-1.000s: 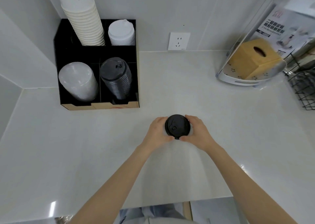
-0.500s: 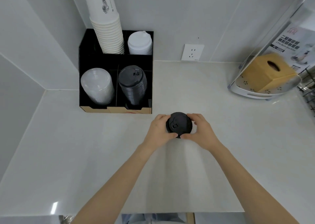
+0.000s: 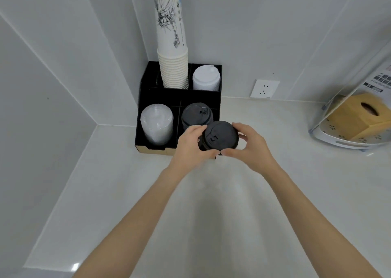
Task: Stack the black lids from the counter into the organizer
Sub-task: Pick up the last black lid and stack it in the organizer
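Both the left hand (image 3: 191, 145) and right hand (image 3: 246, 147) curl their fingers closed around the small stack of round black plastic lids (image 3: 220, 137) (thumbs meeting beneath it), held flat just in front of, and right of, the black lid pile (image 3: 196, 113) in the black compartmented organizer's (image 3: 179, 96) front-right bay.

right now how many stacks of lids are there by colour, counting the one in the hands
Black plastic lid stacks: 2, one in the organizer's front right compartment, one held between the left hand and right hand at
White plastic lid stacks: 1
Clear plastic lid stacks: 1
Total: 4
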The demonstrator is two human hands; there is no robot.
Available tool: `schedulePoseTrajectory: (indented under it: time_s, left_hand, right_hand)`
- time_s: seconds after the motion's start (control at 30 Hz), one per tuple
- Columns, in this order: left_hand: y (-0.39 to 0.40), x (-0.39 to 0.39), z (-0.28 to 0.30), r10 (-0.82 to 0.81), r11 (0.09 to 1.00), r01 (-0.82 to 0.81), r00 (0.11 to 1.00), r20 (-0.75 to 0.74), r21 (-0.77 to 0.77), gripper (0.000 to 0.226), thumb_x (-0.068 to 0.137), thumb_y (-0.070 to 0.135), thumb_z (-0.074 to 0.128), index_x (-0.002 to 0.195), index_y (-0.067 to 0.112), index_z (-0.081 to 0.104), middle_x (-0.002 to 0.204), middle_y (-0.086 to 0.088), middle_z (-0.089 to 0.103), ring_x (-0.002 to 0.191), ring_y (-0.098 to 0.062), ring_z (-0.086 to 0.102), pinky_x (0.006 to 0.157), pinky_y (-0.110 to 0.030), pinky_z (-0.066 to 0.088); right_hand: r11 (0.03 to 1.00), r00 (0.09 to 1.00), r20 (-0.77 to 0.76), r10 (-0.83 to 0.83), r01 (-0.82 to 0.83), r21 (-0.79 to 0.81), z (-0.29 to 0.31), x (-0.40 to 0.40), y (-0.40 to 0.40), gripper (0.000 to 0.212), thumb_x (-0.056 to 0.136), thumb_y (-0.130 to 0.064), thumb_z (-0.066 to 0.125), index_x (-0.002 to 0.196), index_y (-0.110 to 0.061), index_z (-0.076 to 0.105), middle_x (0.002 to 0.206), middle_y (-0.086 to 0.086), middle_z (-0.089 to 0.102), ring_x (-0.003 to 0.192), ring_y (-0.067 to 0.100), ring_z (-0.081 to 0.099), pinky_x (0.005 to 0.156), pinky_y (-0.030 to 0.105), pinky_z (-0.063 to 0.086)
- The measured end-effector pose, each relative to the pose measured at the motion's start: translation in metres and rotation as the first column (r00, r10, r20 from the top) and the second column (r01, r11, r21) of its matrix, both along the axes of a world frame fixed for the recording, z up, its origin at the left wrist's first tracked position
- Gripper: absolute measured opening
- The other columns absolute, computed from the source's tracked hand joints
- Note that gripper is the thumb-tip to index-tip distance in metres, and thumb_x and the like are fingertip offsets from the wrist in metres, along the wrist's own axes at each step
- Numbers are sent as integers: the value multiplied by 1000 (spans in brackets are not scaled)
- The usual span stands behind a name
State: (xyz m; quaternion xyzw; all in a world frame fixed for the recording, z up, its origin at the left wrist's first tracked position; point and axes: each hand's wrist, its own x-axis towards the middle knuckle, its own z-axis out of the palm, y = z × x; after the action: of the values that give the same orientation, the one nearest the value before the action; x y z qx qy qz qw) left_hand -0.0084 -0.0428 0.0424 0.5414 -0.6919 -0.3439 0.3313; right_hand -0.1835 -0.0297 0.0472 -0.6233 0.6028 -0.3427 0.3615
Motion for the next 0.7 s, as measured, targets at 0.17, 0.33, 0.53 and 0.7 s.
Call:
schedulePoseTrajectory:
  time_s: [0.17,0.33,0.53,0.7]
  left_hand:
    - [-22,24,12,47,998,-47,999,3,-47,75,61,23,81,126,9,46,126,-10,51,110,-17,51,94,-25,43]
    - [-48,39,17,48,997,-49,999,-15,-57,74,61,25,81,125,11,47,123,-9,53,109,-16,52,90,-24,42]
    - [-74,46,9,37,999,-37,999,5,21,79,64,28,79,130,11,41,127,-9,50,112,-15,49,91,-23,39]
    - [-86,49,-5,39,997,-41,999,38,69,79,64,31,78,130,11,40,127,-10,50,114,-17,48,96,-28,42]
  right_hand:
    - [997,999,42,31,-28,-71,17,23,-24,69,61,-15,81,123,-16,49,119,-5,51,109,14,50,100,30,39]
    - [997,999,38,23,-20,-80,23,39,-50,74,63,-21,80,128,-15,45,133,3,51,118,15,48,99,25,37]
    - [997,1000,6,20,-20,-72,19,49,-75,75,64,-23,80,129,-17,44,135,2,50,123,15,45,99,24,34]
    - [999,999,-18,44,-44,-27,7,51,-88,76,65,-24,79,131,-17,42,137,3,48,125,16,43,102,26,32]
